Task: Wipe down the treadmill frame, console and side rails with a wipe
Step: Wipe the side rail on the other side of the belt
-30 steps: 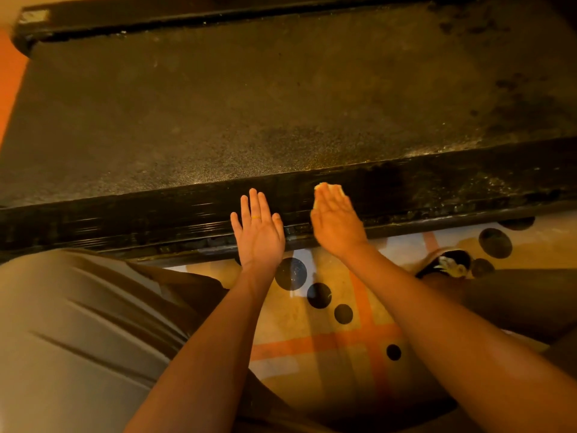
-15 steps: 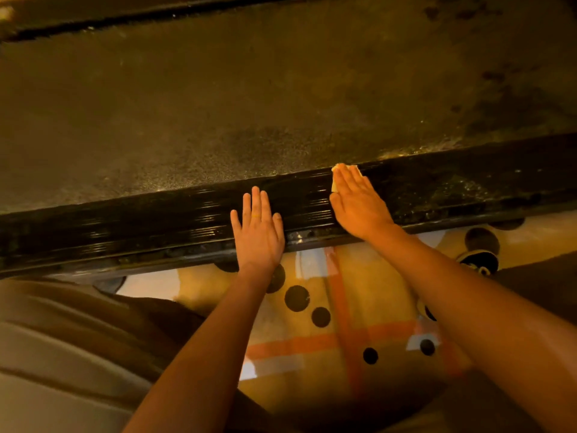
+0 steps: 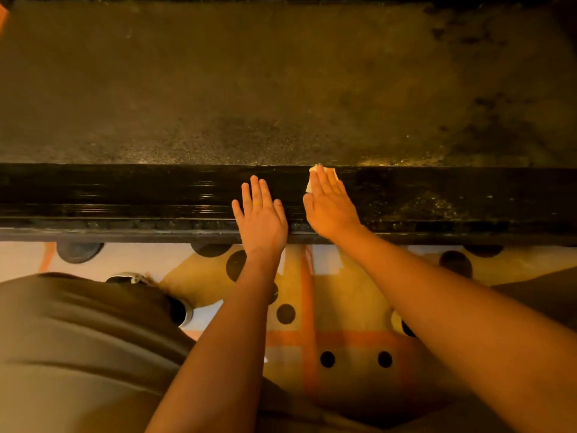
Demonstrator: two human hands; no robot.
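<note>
A black treadmill side rail (image 3: pixel 125 195) runs across the middle of the head view, with the dark belt (image 3: pixel 249 89) beyond it. My right hand (image 3: pixel 331 204) lies flat on the rail, fingers straight, pressing a pale wipe (image 3: pixel 331 173) whose edges peek out past the fingertips. My left hand (image 3: pixel 260 218) rests flat on the rail just to its left, fingers straight, holding nothing. Right of my right hand the rail looks dusty and speckled; to the left it looks glossy.
Below the rail lies a patterned floor mat (image 3: pixel 343 307) with orange stripes and black dots. My grey-clad knee (image 3: pixel 78 339) fills the lower left. A round foot (image 3: pixel 79 250) of the treadmill shows under the rail at left.
My right hand with the wipe has slid along the rail, ending close beside my left hand. The view has shifted, so the rail now lies level.
</note>
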